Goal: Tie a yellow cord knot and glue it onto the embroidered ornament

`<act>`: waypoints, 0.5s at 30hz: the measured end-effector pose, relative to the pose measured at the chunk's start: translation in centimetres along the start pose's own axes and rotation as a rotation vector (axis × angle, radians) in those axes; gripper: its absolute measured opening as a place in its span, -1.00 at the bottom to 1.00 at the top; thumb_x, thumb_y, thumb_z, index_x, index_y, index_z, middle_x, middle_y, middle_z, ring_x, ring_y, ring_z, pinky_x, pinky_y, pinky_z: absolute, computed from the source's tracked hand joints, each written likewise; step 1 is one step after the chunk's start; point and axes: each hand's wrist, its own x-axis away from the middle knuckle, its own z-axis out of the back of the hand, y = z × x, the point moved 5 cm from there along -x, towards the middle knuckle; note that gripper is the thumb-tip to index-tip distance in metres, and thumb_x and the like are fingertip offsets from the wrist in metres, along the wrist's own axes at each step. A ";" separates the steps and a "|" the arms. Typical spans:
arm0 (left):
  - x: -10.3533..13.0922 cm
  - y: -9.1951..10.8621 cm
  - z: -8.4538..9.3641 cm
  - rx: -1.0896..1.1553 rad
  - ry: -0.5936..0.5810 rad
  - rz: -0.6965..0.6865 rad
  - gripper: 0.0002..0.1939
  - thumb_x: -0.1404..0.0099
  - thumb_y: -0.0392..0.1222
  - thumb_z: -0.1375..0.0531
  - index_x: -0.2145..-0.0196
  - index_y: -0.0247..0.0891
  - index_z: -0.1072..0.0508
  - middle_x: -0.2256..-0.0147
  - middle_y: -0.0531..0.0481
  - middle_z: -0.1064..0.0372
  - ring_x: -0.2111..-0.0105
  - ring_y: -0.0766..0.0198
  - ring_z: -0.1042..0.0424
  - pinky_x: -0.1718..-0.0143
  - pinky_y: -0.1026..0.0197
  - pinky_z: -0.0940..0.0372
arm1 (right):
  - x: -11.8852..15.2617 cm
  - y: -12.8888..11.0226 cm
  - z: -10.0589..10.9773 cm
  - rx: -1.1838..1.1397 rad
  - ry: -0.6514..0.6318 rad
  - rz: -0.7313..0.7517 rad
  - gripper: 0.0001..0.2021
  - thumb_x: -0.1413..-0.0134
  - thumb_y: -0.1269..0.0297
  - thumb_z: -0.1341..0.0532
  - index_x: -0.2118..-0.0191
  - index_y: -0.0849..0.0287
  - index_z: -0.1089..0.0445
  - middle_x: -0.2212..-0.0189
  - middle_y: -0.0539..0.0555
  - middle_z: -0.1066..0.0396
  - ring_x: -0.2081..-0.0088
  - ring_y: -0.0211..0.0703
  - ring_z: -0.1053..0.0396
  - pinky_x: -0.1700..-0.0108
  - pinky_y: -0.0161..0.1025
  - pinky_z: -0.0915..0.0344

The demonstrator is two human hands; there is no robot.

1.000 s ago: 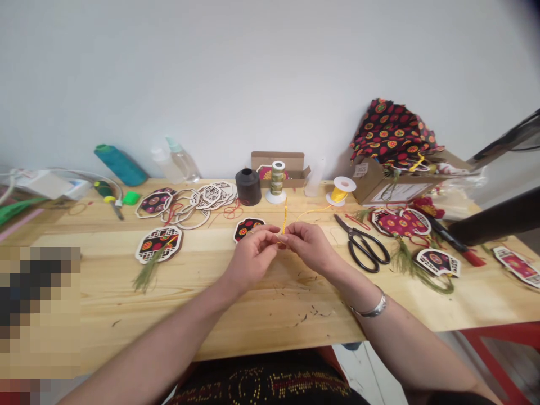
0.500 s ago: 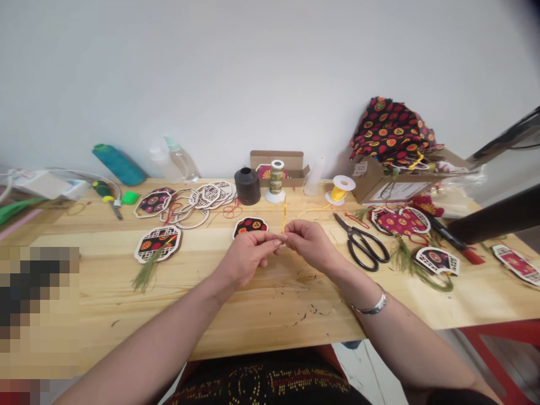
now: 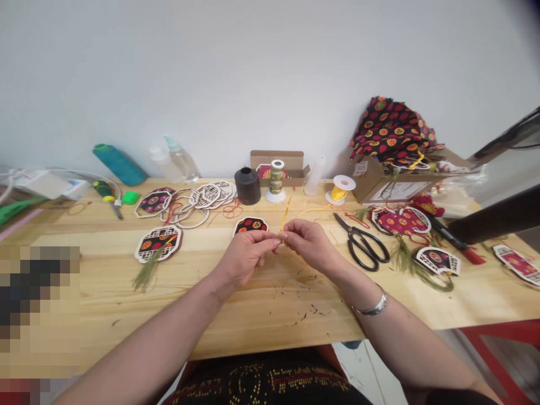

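Observation:
Between the fingertips of my left hand (image 3: pixel 255 252) and my right hand (image 3: pixel 310 241) is a yellow braided cord (image 3: pixel 286 216), pinched by both. Its free end sticks up above the fingers and leans a little right. A loose yellow strand runs from near my right hand toward a white spool of yellow cord (image 3: pixel 338 193) at the back. Just behind my left hand, partly hidden by it, lies a dark patterned octagonal piece (image 3: pixel 250 225) with a pale rim. Black-handled scissors (image 3: pixel 361 242) rest to the right of my right hand.
At the left are a framed ornament with a green tassel (image 3: pixel 158 244), pale cut-out frames (image 3: pixel 215 194) and a teal thread cone (image 3: pixel 119 163). A black cone (image 3: pixel 247 185) and a green thread spool (image 3: pixel 276 181) stand behind. A cardboard box (image 3: pixel 379 183) with patterned cloth and several ornaments are right.
The upright end of the yellow cord has tilted to the right. Both hands stay almost in place, with a slight shift of the fingers.

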 end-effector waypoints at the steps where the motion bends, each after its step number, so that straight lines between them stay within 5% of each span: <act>1: 0.0 0.1 0.0 -0.001 0.014 -0.005 -0.89 0.03 -0.20 -0.30 0.50 -0.29 -0.54 0.62 0.08 -0.34 0.72 0.55 -0.03 0.71 0.36 0.15 | 0.0 -0.1 0.1 0.033 0.003 0.028 -0.80 -0.06 0.25 -0.12 0.52 0.21 -0.29 0.62 -0.07 -0.23 0.56 -0.36 -0.13 0.46 -0.37 -0.09; 10: 0.0 0.6 0.7 -0.017 0.136 -0.087 -0.85 0.01 -0.17 -0.29 0.49 -0.32 -0.52 0.58 0.05 -0.40 0.72 0.54 -0.01 0.70 0.34 0.14 | 0.6 -1.0 1.2 0.537 0.135 0.204 -0.72 -0.13 0.19 -0.10 0.54 0.20 -0.31 0.61 -0.03 -0.32 0.55 -0.33 -0.16 0.45 -0.34 -0.04; 15: -0.2 0.2 0.9 0.051 0.174 -0.068 -0.81 0.04 -0.16 -0.32 0.48 -0.35 -0.51 0.60 0.05 -0.38 0.72 0.55 0.00 0.70 0.35 0.16 | 1.7 -1.7 0.0 0.640 0.201 0.346 -0.77 -0.14 0.19 -0.11 0.45 0.20 -0.35 0.55 -0.01 -0.37 0.53 -0.33 -0.21 0.44 -0.34 -0.06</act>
